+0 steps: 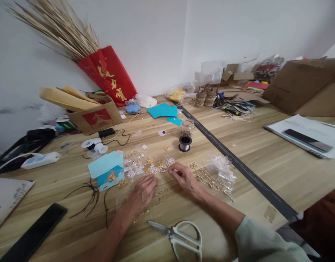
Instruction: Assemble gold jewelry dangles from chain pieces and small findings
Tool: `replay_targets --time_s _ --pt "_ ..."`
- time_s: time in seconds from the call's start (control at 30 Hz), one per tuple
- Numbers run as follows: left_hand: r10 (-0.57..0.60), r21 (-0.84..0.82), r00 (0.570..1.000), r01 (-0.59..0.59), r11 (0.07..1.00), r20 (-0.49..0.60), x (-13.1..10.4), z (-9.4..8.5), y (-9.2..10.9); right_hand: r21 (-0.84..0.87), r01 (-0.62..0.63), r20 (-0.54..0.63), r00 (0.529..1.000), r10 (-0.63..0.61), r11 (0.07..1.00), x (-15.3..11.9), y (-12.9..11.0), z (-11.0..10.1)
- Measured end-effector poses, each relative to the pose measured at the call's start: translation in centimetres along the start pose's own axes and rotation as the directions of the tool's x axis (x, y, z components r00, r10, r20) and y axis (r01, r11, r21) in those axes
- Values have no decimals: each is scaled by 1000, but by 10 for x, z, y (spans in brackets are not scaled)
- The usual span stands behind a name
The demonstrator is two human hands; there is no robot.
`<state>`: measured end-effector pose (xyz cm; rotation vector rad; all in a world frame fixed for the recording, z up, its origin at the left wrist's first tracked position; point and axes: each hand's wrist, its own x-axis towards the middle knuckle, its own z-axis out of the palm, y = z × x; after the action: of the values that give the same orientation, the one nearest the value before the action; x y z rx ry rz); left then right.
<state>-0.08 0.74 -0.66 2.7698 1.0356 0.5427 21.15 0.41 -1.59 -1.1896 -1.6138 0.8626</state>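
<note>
My left hand (pixel 143 190) rests low over the table with its fingers curled inward; what they hold, if anything, is hidden. Thumb and fingers of my right hand (pixel 183 179) are pinched together beside a cluster of silver rings (pixel 169 162), on something too small to make out. A thin gold chain (pixel 161 194) lies by my left hand and trails toward the front. Just beyond both hands spread small silver beads (pixel 135 170) and gold beads (pixel 149 166). White-handled scissors (pixel 184 236) lie partly spread nearer to me. Right of my right hand are gold chains (pixel 208 179).
A wire spool (pixel 185 144) stands behind the beads. Blue cards (pixel 106 163) and black cord (pixel 92 194) lie left, near a phone (pixel 33 233). Clear plastic bags (pixel 223 169) lie right, before a dark strip (pixel 235 158). Cardboard boxes (pixel 306 87) stand farther back.
</note>
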Motion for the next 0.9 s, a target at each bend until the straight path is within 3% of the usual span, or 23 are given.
replay_targets --time_s 0.1,0.27,0.37,0.43,0.53,0.67,0.9 --pt "-9 -53 999 7 999 -36 -3 2 -3 -118 97 38 995 -93 988 6 -5 -10" --pt "-47 -170 992 27 985 -115 -4 0 -5 -9 17 26 1000 -17 1000 10 -12 -16" --pt "-170 -337 964 93 937 -207 -1 -4 0 23 -3 59 998 2 1000 10 -19 -16" --pt "-328 -515 915 170 840 -233 3 -7 7 -8 14 98 995 -13 1000 9 -25 -16" --pt "-560 -784 815 248 569 -148 10 -10 19 -79 74 127 990 -64 994 6 -34 -14" --pt "-706 -917 709 291 274 14 16 -12 29 -172 157 145 981 -132 973 3 -40 -10" --pt "-708 -974 687 227 -9 167 15 -11 31 -242 249 175 962 -210 938 4 -42 -6"
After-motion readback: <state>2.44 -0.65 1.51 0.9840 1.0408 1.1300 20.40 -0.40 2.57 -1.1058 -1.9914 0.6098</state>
